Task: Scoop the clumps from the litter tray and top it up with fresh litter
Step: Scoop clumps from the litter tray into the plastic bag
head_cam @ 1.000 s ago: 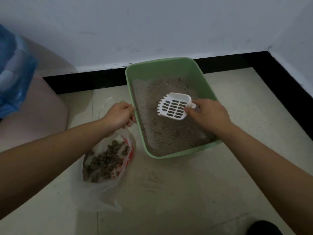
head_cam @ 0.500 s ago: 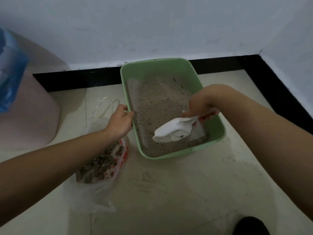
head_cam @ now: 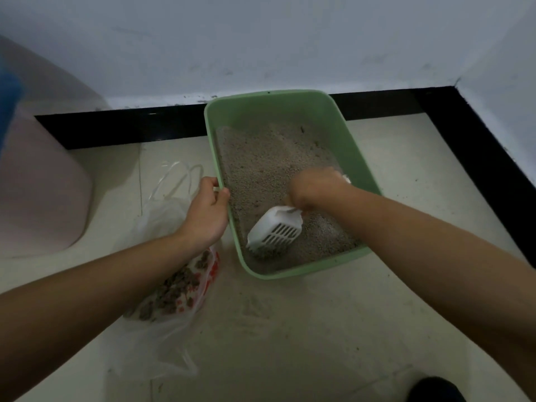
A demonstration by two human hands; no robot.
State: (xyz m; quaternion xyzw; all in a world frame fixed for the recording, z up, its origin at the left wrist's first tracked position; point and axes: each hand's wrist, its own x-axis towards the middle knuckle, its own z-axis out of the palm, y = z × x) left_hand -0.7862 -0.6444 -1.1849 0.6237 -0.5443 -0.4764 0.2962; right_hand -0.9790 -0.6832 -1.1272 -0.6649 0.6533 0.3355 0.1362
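Note:
A green litter tray [head_cam: 359, 158] sits on the floor against the wall, holding grey litter [head_cam: 261, 169]. My right hand [head_cam: 316, 187] grips the handle of a white slotted scoop [head_cam: 275, 232], whose front edge digs into the litter near the tray's front left corner. My left hand [head_cam: 207, 211] holds the tray's left rim with thumb and fingers. Left of the tray, partly under my left forearm, lies a clear plastic bag [head_cam: 174, 288] with red print, holding several dark clumps.
A pink rounded container [head_cam: 40, 198] stands at the left with something blue [head_cam: 8, 91] above it. A black skirting strip [head_cam: 130, 126] runs along the white wall and the right side. The floor is pale tile. A dark shoe tip [head_cam: 432, 390] shows at bottom right.
My right hand turned the scoop from flat over the middle of the litter to nose-down, then pushed it toward the near left corner of the tray. My left hand stayed on the rim.

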